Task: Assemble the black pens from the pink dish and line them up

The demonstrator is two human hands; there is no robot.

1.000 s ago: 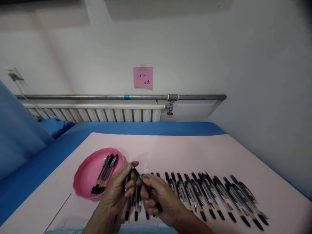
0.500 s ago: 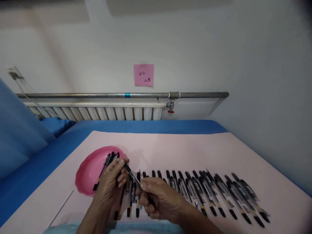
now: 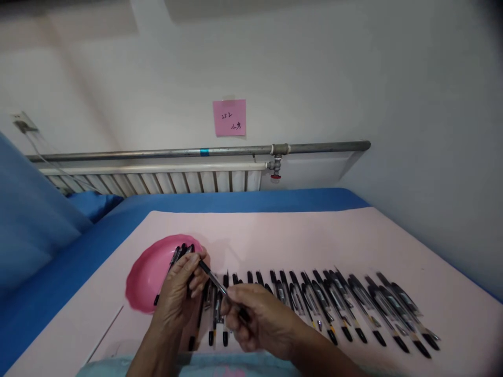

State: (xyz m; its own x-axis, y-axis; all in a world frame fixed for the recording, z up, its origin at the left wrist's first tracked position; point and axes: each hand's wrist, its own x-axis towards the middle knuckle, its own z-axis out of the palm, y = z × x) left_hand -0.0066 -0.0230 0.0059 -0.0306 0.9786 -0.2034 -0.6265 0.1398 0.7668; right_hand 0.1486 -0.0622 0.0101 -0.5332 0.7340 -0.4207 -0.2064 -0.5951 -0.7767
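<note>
- A black pen (image 3: 212, 277) is gripped at its lower part by the right hand (image 3: 261, 319) and held slanted above the surface (image 3: 283, 235).
- The pen's upper end is pinched by the left hand (image 3: 181, 288).
- Behind that hand, a pink bowl (image 3: 143, 277) is partly hidden; dark pens (image 3: 184, 250) are held inside.
- Rightward, rows of pen pieces (image 3: 320, 293) are spread out.
</note>
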